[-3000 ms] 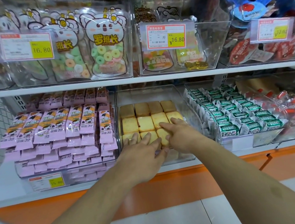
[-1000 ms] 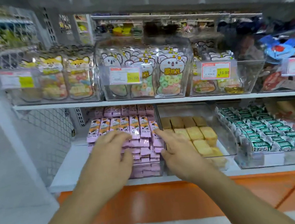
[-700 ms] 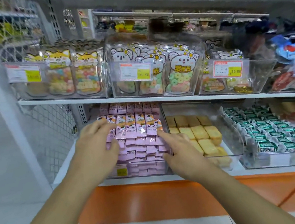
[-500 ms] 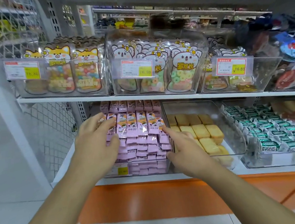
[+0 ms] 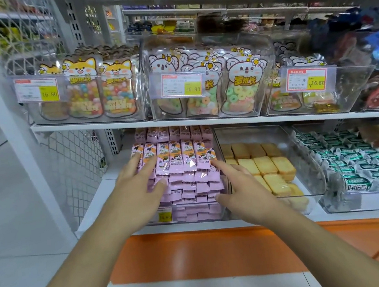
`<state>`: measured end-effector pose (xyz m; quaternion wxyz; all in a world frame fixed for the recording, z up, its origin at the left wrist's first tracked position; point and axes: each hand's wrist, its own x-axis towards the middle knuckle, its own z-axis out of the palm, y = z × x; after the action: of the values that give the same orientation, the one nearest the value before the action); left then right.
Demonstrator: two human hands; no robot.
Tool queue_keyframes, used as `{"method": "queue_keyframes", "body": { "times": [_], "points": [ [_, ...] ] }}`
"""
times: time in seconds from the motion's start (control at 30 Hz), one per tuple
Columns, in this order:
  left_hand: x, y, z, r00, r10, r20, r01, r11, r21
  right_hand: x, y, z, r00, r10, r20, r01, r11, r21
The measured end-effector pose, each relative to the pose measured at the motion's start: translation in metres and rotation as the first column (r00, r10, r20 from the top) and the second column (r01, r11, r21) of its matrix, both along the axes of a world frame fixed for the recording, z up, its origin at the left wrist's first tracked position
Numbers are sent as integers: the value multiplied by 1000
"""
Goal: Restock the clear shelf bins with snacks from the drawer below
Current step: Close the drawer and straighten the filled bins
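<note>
Fingers point(image 5: 150, 169) of the left hand point(image 5: 135, 195) are straight and spread, lying flat on the left side of the pink snack packets point(image 5: 187, 165); nothing gripped. Right hand point(image 5: 239, 185) is just as relaxed, index finger extended and touching the right edge of the same stack, thumb low near the bin front (cannot tell whether the thumb makes contact). Neither hand holds a packet.

Pink packets sit heaped above the rim of the leftmost clear bin point(image 5: 192, 214) on the lower shelf point(image 5: 95, 202), with a yellow price tag point(image 5: 165, 216) on the bin front. Just right of it, a second clear bin point(image 5: 307, 174) holds yellow cakes point(image 5: 265, 165), filled only partway. Further right, green-wrapped snacks point(image 5: 363, 169) in a third bin. Upper shelf carries clear bins of candy pouches point(image 5: 240, 89). Orange drawer front point(image 5: 221, 251) runs below the lower shelf, closed.
</note>
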<state>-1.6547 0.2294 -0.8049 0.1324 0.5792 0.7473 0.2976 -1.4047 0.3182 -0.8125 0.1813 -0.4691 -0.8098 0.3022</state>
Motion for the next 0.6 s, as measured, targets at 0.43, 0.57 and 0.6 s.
{"method": "queue_keyframes", "body": {
  "times": [0.43, 0.57, 0.6],
  "points": [
    [-2, 0, 0, 1000, 17, -13, -16, 998, 63, 2, 3, 7, 995, 44, 93, -55, 992, 113],
    [-4, 2, -1, 996, 9, -89, -2, 997, 74, 0, 2, 9, 995, 70, 76, -81, 986, 145],
    [-4, 3, -1, 993, 0, -114, 8, 997, 70, 0, 2, 9, 994, 81, 69, -91, 984, 156]
  ]
}}
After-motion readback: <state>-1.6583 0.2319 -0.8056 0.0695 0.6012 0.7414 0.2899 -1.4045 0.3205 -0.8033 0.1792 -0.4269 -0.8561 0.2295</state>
